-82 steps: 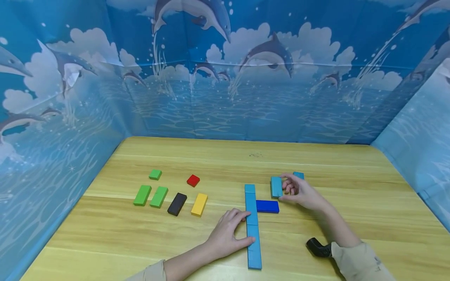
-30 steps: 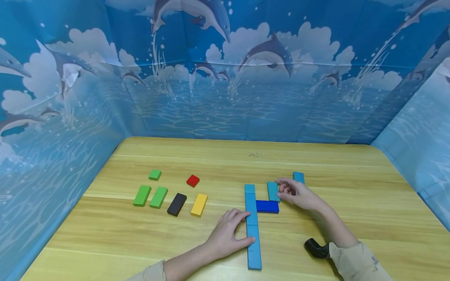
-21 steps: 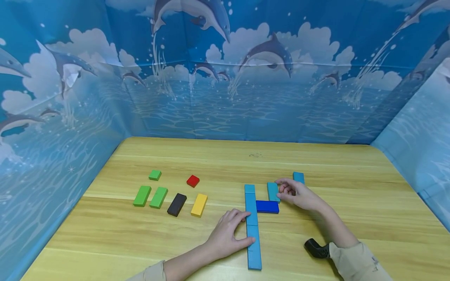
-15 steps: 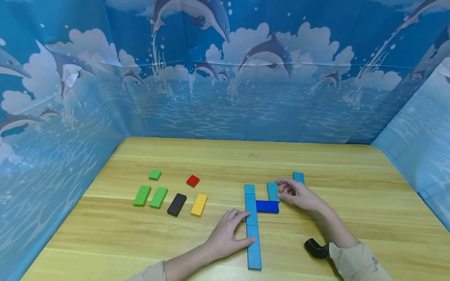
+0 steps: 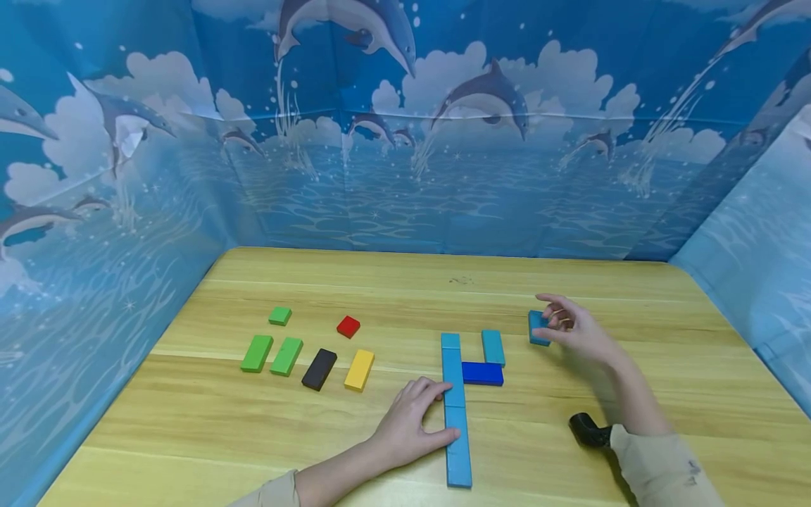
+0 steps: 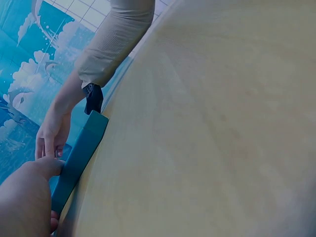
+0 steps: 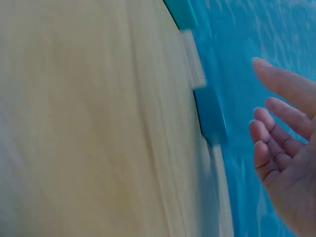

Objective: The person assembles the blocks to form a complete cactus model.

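Note:
In the head view a straight row of light blue blocks (image 5: 456, 451) runs toward the near edge. My left hand (image 5: 408, 422) rests its thumb and index fingertip on this row, which also shows in the left wrist view as blue blocks (image 6: 81, 153). A dark blue block (image 5: 483, 373) lies crosswise against the row's right side. Another light blue block (image 5: 493, 348) stands off its far right end, lying lengthwise. My right hand (image 5: 573, 327) hovers over a separate blue block (image 5: 537, 327), thumb and index apart around it; the right wrist view has that blue block (image 7: 211, 113) beyond the fingertips.
To the left lie two long green blocks (image 5: 256, 353), a small green block (image 5: 280, 315), a small red block (image 5: 348, 326), a black block (image 5: 319, 369) and a yellow block (image 5: 359, 370). A black device (image 5: 591, 431) sits at my right sleeve. A dolphin-print curtain (image 5: 443, 190) stands behind the table.
My right hand brought a light blue block down and left to the dark blue block's far side, let go of it, then moved right to the separate blue block. My left hand has stayed put.

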The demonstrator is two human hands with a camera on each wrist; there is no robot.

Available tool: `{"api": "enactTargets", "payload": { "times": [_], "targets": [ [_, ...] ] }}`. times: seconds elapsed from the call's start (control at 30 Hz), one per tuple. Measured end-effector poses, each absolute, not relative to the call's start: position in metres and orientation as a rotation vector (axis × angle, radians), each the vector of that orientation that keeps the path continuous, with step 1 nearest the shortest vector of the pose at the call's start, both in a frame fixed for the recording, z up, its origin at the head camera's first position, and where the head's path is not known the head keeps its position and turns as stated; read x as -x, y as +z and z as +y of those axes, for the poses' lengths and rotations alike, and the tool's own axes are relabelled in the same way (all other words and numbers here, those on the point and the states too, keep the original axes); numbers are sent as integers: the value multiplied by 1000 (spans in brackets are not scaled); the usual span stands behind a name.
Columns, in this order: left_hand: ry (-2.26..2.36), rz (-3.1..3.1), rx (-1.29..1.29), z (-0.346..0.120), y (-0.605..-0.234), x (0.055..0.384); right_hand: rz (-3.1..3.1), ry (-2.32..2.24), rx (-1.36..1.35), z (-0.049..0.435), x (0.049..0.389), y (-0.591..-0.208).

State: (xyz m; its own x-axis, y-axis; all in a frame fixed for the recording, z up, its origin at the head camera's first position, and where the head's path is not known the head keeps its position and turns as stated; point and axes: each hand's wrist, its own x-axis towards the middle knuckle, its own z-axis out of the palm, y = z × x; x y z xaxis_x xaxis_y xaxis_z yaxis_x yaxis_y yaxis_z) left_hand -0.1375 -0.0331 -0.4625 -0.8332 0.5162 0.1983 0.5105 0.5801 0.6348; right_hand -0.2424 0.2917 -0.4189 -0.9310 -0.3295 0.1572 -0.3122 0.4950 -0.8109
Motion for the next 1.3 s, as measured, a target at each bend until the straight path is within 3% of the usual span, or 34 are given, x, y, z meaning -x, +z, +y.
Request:
{"api": "enactTargets", "payload": {
  "times": [0.33,0.87,1.3],
  "targets": [
    [1117,2785,-906,-33,-462,137,2702,-1286,575,318,248,-428],
    [1122,2770,-899,-33,-465,139,2648,-1262,528,321,250,-432],
    [1113,2787,-917,-33,-465,139,2650,-1329,559,290,272,-430]
  ]
}}
